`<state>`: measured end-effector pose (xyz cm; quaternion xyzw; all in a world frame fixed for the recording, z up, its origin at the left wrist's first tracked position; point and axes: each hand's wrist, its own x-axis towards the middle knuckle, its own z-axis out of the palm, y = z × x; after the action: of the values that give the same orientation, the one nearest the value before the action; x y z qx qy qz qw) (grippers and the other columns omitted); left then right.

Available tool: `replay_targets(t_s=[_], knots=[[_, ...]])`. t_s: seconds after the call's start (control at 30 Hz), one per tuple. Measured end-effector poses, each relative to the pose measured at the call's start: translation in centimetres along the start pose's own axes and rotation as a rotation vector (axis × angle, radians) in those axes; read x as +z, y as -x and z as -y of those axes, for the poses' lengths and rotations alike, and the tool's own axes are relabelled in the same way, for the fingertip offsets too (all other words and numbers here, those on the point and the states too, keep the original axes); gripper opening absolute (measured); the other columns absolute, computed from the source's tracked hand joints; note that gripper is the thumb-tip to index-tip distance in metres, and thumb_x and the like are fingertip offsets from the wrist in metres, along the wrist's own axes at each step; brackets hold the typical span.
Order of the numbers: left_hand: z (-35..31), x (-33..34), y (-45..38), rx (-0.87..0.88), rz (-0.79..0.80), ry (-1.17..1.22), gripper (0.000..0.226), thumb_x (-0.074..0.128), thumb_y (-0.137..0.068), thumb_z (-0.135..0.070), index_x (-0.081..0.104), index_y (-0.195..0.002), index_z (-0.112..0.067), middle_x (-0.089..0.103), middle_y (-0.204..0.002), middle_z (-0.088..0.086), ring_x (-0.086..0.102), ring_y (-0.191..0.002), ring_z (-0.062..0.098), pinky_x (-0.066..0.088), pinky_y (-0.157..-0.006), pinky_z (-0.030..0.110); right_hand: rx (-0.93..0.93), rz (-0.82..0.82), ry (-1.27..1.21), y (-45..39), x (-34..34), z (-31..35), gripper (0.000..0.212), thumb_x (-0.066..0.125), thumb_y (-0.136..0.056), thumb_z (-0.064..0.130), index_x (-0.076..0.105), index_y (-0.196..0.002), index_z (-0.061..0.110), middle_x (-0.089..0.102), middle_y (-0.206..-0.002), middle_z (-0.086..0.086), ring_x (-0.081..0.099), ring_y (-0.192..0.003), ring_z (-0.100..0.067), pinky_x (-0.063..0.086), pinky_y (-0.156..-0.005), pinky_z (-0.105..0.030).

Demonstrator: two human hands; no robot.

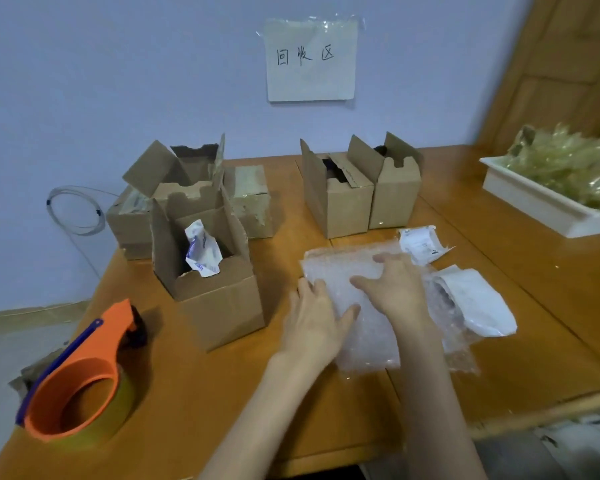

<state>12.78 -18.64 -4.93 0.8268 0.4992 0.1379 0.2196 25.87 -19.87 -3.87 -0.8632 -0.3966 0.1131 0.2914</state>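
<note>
A sheet of clear bubble wrap (364, 337) lies flat on the wooden table (194, 393) in front of me. My left hand (314, 317) rests on its left edge with fingers spread. My right hand (395, 285) presses flat on its upper middle, fingers straight. A white plastic-wrapped item (475, 299) lies on the wrap's right side. A crumpled white label (421, 244) sits just behind it.
An open cardboard box (215, 292) with a white packet inside stands left of the wrap; several more boxes (343, 195) stand behind. An orange tape dispenser (80, 375) lies at the front left. A white tray (541, 206) of yellowish bags sits far right.
</note>
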Motion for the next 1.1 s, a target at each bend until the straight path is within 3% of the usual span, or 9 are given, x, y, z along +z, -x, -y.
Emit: replay_targets(t_s=[0.1,0.27,0.4,0.53,0.63,0.83,0.93,1.03,1.1], knots=[[-0.2,1.1,-1.0,-0.026,-0.094,-0.085,0.063,0.045,-0.091,-0.062,0.038,-0.133,-0.015,0.039,-0.126,0.005,0.042,-0.109,0.020,0.043,-0.084,0.029,-0.006,0.020,0.033,0.1,1.2,-1.5,0.060,0.075,-0.079,0.036,0.054,-0.132,0.016,0.050,-0.136,-0.005,0.046,-0.125,-0.025,0.042,-0.101,-0.040],[0.2,1.6,-1.9,-0.096,-0.143,-0.105,0.076,0.059,-0.085,-0.058,0.030,-0.140,-0.014,0.038,-0.129,0.007,0.037,-0.116,0.022,0.040,-0.095,0.030,-0.011,-0.131,-0.069,0.3,2.1,-2.1,0.038,0.078,-0.076,0.031,0.066,-0.112,0.026,0.064,-0.115,0.002,0.060,-0.104,-0.018,0.051,-0.088,-0.034],[0.4,1.1,-2.2,-0.069,-0.223,-0.060,0.078,0.066,-0.083,-0.053,0.029,-0.142,-0.017,0.044,-0.129,0.005,0.037,-0.117,0.021,0.036,-0.098,0.031,-0.038,-0.158,-0.281,0.3,2.0,-2.0,0.027,0.077,-0.079,0.026,0.070,-0.104,0.021,0.068,-0.107,0.003,0.061,-0.103,-0.015,0.049,-0.091,-0.033],[0.8,0.4,-2.4,-0.040,-0.261,0.311,0.075,0.078,-0.078,-0.034,0.035,-0.138,-0.025,0.037,-0.124,0.001,0.042,-0.114,0.015,0.041,-0.093,0.024,-0.055,-0.166,-0.392,0.3,1.4,-1.6,0.020,0.077,-0.077,0.033,0.067,-0.094,0.028,0.060,-0.118,0.003,0.050,-0.118,-0.020,0.040,-0.100,-0.036],[0.7,0.0,-2.6,-0.073,-0.311,0.592,0.068,0.080,-0.076,-0.015,0.041,-0.131,-0.026,0.040,-0.115,-0.003,0.056,-0.090,0.008,0.045,-0.075,0.014,-0.035,-0.078,-0.484,0.4,1.0,-1.7,0.023,0.080,-0.073,0.035,0.066,-0.090,0.030,0.050,-0.122,0.005,0.046,-0.122,-0.018,0.034,-0.098,-0.032],[1.3,-0.8,-3.2,-0.176,-0.246,0.934,0.045,0.064,-0.086,0.002,0.047,-0.095,-0.038,0.063,-0.107,-0.002,0.063,-0.086,0.017,0.055,-0.072,0.032,0.026,-0.042,-0.482,0.1,0.6,-2.4,0.059,0.060,-0.086,0.055,0.050,-0.132,0.021,0.042,-0.142,0.000,0.044,-0.122,-0.013,0.034,-0.097,-0.029],[1.4,-1.0,-3.1,-0.120,-0.263,0.836,0.048,0.061,-0.092,-0.004,0.040,-0.113,-0.041,0.073,-0.091,-0.007,0.060,-0.074,-0.004,0.042,-0.066,0.006,0.087,-0.113,-0.273,-0.4,1.0,-2.6,0.054,0.066,-0.087,0.040,0.049,-0.133,0.017,0.048,-0.138,-0.005,0.048,-0.124,-0.024,0.039,-0.104,-0.041],[1.8,-1.0,-3.2,-0.068,-0.262,0.762,0.078,0.060,-0.092,-0.001,0.024,-0.145,-0.044,0.072,-0.090,-0.004,0.060,-0.071,-0.006,0.038,-0.056,-0.003,0.131,-0.123,-0.210,-0.5,1.7,-2.8,0.052,0.072,-0.082,0.034,0.051,-0.127,0.020,0.058,-0.125,-0.005,0.053,-0.118,-0.027,0.042,-0.101,-0.048],[2.0,-1.0,-3.3,-0.042,-0.234,0.713,0.071,0.056,-0.093,0.002,0.034,-0.143,-0.044,0.071,-0.101,-0.006,0.057,-0.066,-0.003,0.037,-0.051,-0.003,0.120,-0.128,-0.207,-0.6,1.9,-2.7,0.044,0.070,-0.083,0.027,0.053,-0.123,0.021,0.063,-0.112,-0.002,0.056,-0.111,-0.025,0.044,-0.097,-0.047]])
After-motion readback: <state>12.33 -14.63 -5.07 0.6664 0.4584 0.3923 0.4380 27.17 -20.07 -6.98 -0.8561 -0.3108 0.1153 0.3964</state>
